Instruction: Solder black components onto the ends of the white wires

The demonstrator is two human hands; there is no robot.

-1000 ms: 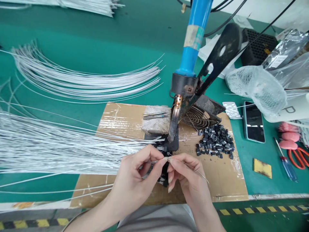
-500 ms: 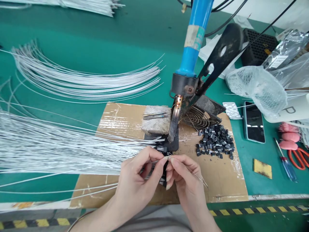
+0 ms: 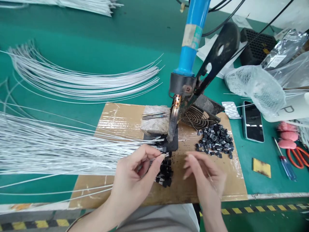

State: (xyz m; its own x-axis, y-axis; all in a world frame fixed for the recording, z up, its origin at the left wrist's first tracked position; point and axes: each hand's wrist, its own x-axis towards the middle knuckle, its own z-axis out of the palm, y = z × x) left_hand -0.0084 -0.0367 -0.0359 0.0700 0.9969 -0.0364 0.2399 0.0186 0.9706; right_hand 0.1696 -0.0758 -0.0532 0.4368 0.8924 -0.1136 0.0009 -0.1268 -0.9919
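My left hand (image 3: 138,174) is closed in a pinch on the end of a white wire (image 3: 153,158), whose tip pokes out at the thumb. Beneath and beside its fingertips lie several black connectors (image 3: 165,172) fitted on wire ends. My right hand (image 3: 205,174), slightly smeared by motion, is apart from the left over the cardboard, fingers curled. A thin silvery wire (image 3: 209,176) shows in its palm. The blue-handled soldering iron (image 3: 174,119) is held in a stand, tip down, just beyond the hands. A pile of loose black connectors (image 3: 216,140) lies beyond the right hand.
Cardboard (image 3: 116,120) covers part of the green table. A large bundle of white wires (image 3: 60,145) spreads left, with another bundle (image 3: 91,80) behind. A fan (image 3: 200,116) stands behind the iron. On the right are a phone (image 3: 253,121), yellow sponge (image 3: 262,167), screwdriver (image 3: 287,164) and scissors (image 3: 298,157).
My right hand has moved away from the left, rightward toward the loose connectors. The left hand keeps its pinch in nearly the same place. The black connectors beneath are now more exposed.
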